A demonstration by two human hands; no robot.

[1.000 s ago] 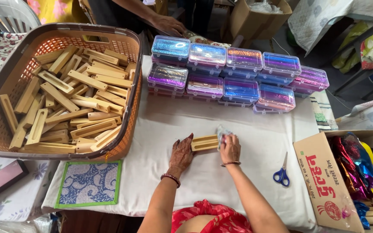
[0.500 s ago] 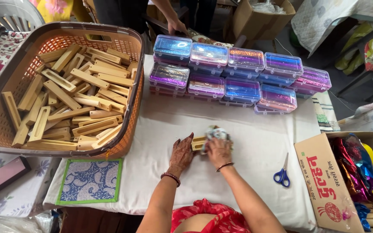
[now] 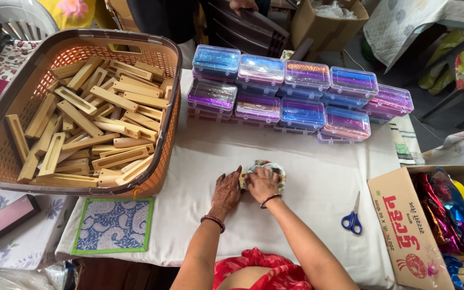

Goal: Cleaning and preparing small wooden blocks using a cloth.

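My left hand (image 3: 226, 192) lies flat on the white cloth (image 3: 307, 215), pressing against a small wooden block (image 3: 241, 179) that is mostly hidden. My right hand (image 3: 262, 184) presses a shiny, patterned piece of wrap (image 3: 275, 171) over that block. The two hands touch each other at the middle of the table. An orange plastic basket (image 3: 162, 177) at the left holds several pale wooden blocks (image 3: 92, 129).
Several clear boxes with iridescent blue and purple lids (image 3: 296, 102) are stacked at the back. Blue-handled scissors (image 3: 353, 217) lie to the right. A cardboard box (image 3: 409, 225) of shiny foil stands at the right edge. A patterned mat (image 3: 114, 224) lies front left. Another person's hand (image 3: 243, 5) shows at the top.
My right hand has folded the shiny wrap over the wooden block, which was bare a second ago. My left hand stayed on the block's left end.
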